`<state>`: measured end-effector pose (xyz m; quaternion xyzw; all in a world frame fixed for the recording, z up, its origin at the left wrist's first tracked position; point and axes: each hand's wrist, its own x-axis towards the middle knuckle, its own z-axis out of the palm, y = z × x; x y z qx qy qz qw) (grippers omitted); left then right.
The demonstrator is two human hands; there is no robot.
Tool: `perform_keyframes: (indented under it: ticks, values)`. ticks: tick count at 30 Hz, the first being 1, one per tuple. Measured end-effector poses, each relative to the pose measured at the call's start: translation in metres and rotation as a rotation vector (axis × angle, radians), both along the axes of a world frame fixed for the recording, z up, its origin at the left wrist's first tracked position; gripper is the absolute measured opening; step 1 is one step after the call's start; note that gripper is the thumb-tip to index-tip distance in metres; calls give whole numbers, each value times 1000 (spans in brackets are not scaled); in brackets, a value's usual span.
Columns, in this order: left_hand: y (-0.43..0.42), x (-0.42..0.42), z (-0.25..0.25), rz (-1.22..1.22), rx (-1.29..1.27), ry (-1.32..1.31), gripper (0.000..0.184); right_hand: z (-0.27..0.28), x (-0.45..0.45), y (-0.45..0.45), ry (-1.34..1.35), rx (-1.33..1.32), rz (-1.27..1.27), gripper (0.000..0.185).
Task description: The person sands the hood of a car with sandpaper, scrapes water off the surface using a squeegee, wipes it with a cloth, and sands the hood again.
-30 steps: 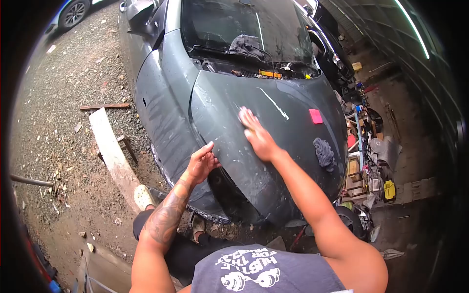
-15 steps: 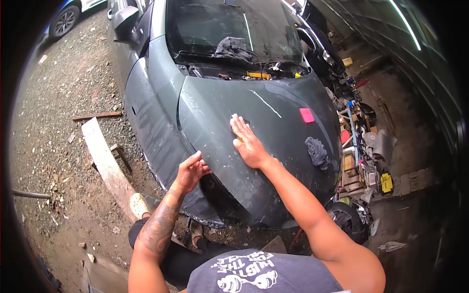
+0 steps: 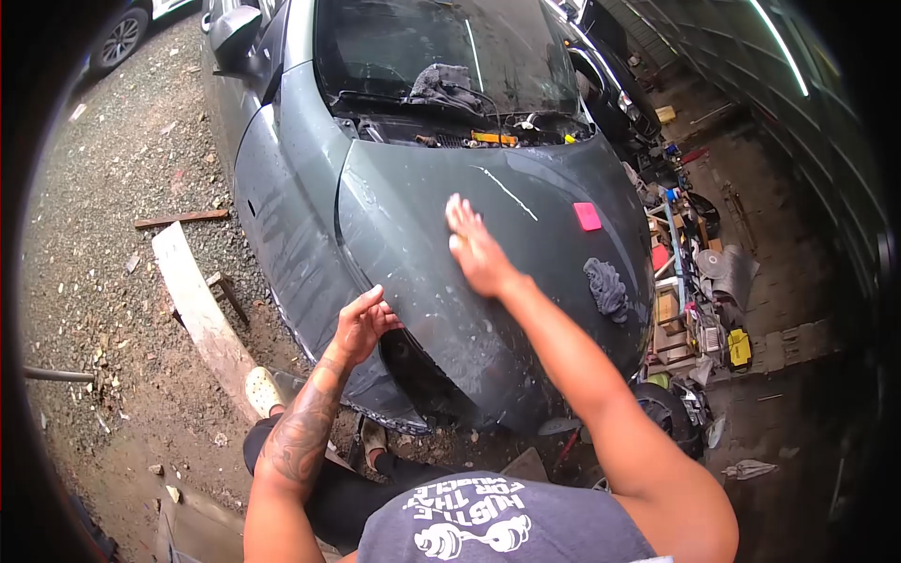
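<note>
My right hand [image 3: 477, 253] lies on the dark grey-green car hood [image 3: 413, 244], fingers stretched forward and slightly blurred by motion. A small yellowish edge shows by the thumb, so something thin appears pressed under the hand; its kind is hidden. My left hand [image 3: 366, 324] hovers beside the gap between hood and fender [image 3: 291, 235], thumb raised and fingers loosely bent, with nothing visible in it. Farther right on the hood are a pink rectangular pad [image 3: 587, 217] and a crumpled grey cloth [image 3: 606, 290]. A whitish line [image 3: 507, 193] marks the hood's surface.
Another grey cloth [image 3: 446, 86] rests at the windshield base. A curved pale panel [image 3: 202, 310] stands on gravel to the left. Along the right side lie boxes, tools and a yellow item [image 3: 740, 347], near a wheel [image 3: 666, 413].
My right hand has slid slightly forward over the hood. A dark patch that showed beside its fingers is no longer visible. My left hand stays almost where it was.
</note>
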<state>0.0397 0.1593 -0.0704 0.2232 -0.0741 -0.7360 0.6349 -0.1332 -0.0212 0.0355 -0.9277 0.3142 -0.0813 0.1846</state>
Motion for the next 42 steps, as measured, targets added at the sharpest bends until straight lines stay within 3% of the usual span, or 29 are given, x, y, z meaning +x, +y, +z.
perform_keyframes:
  ticks: [3, 4, 7, 9, 11, 17, 18, 21, 24, 27, 29, 31, 33, 35, 36, 38, 42]
  values:
    - [-15, 1, -33, 19, 0, 4, 34, -13, 44, -92, 66, -188, -96, 62]
    - [-17, -1, -37, 5, -25, 1, 36, -5, 53, -96, 77, -142, -148, 61]
    - [-23, -9, -30, 47, 12, 46, 41, -10, 29, -33, 61, -156, -76, 63]
    - [-16, -1, -22, 13, -34, 17, 40, 0, -1, 24, 55, -9, -32, 67]
    - [-10, 5, -16, 3, -87, -24, 40, 4, -6, 24, 131, -36, -7, 69]
    - [-19, -1, -32, 3, 24, 10, 40, -9, 67, -112, 317, -469, -95, 65]
    - [-25, 3, -54, -71, -73, 125, 36, -10, 63, -96, 211, -360, -29, 64]
    - [-13, 0, -11, -56, -42, 75, 38, 3, 14, -2, 1, -75, 44, 62]
    - [-8, 11, -12, -167, -270, 2, 48, 3, -12, -7, -5, 15, 79, 61]
    - [-8, 7, -18, -146, -251, 9, 55, 0, 19, -96, 30, -74, -47, 62]
    - [-8, 0, -15, -144, -201, -14, 55, 2, 30, -106, 58, -80, -97, 62]
    - [-14, 3, -46, -153, -184, 59, 54, 0, 20, -81, 85, -74, -139, 61]
    - [-16, 9, -70, -181, -197, 102, 52, -6, -16, -17, 28, -44, -19, 61]
    - [-14, 13, -80, -283, -456, 243, 49, 1, -34, 10, 49, -26, 3, 62]
    - [-11, 9, -65, -278, -458, 249, 49, 4, -39, 14, 62, -15, 18, 62]
    - [-8, 6, -17, -173, -237, 0, 47, -4, -18, -43, 85, -78, -27, 63]
    - [-17, -10, -7, -193, -155, -47, 50, 1, 24, -103, 142, -119, -156, 63]
